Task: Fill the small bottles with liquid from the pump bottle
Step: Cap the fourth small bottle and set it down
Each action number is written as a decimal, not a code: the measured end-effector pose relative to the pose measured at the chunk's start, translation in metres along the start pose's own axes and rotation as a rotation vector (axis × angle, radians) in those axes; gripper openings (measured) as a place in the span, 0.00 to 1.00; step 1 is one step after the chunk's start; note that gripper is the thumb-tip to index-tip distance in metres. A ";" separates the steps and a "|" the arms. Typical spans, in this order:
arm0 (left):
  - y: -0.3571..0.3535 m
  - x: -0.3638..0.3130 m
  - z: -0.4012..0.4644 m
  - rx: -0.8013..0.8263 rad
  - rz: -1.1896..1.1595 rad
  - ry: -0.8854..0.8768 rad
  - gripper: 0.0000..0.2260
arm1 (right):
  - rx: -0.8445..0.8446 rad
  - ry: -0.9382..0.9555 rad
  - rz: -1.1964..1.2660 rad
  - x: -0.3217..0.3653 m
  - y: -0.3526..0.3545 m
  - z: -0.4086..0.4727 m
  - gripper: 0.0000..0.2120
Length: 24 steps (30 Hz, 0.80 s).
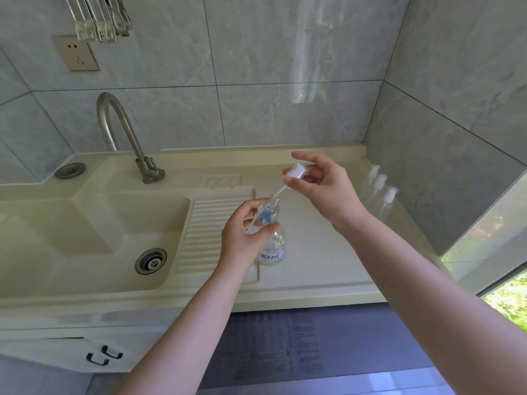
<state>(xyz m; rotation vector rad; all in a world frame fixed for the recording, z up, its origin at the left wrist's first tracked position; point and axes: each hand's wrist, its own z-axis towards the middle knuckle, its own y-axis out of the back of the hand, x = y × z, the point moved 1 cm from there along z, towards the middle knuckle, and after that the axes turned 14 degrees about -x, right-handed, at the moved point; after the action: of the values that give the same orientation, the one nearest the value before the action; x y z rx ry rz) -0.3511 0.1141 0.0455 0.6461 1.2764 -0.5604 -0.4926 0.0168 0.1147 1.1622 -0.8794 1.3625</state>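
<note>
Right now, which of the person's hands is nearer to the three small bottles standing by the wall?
The right hand. It holds the white pump head just left of the three small bottles. The left hand grips the clear pump bottle, further left, toward the sink.

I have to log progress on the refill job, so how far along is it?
Early. Done: the pump head is off the pump bottle, its tube partly drawn out, pinched by the right hand. In hand: the left hand holds that bottle on the counter. Left: three small bottles by the wall look capped and unfilled.
</note>
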 end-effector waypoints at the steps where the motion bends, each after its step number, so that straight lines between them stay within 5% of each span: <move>1: 0.000 -0.001 0.001 0.008 0.003 -0.004 0.19 | 0.045 0.014 -0.016 0.001 -0.001 0.001 0.20; 8: -0.004 -0.004 0.006 0.055 0.038 -0.039 0.19 | 0.186 0.109 -0.209 0.006 0.002 0.011 0.24; 17: -0.004 -0.018 0.004 0.135 -0.027 -0.017 0.17 | 0.447 0.212 -0.395 0.030 0.010 0.029 0.13; 20: -0.004 -0.018 0.004 0.112 -0.019 -0.041 0.18 | 0.363 0.223 -0.525 0.037 0.006 0.031 0.10; 24: -0.006 -0.018 0.005 0.079 -0.020 -0.081 0.18 | 0.106 0.270 -0.652 0.039 -0.007 0.025 0.24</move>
<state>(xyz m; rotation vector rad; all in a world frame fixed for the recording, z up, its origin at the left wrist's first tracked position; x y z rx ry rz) -0.3556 0.1074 0.0631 0.6706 1.1902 -0.6499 -0.4795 0.0042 0.1581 1.1721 -0.1979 0.9931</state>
